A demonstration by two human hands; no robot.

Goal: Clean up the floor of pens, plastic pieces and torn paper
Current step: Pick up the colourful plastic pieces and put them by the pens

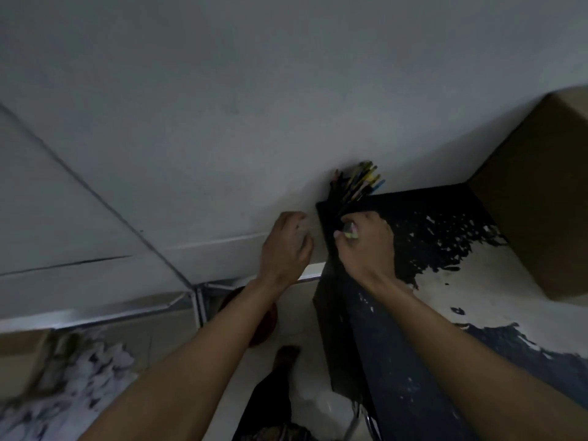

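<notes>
Pens (358, 183): thin coloured sticks, bunched upright at the worktop's (445, 218) 12 o'clock corner.
Right hand (366, 241): curled, pinching a small pale piece (350, 233).
Left hand (286, 246): fingers relaxed, holding nothing.

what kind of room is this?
Probably a storeroom or workshop corner, dimly lit. Cues: a brown cardboard box on a black table with worn, peeling paint, a bundle of coloured pens against the plain grey wall, and a heap of torn white paper below.

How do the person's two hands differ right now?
The right hand pinches a small pale object over the black surface, just below the bundle of pens; the left hand holds nothing. The right hand's fingers are curled tight, the left hand's only loosely. Both reach forward, close together.
</notes>
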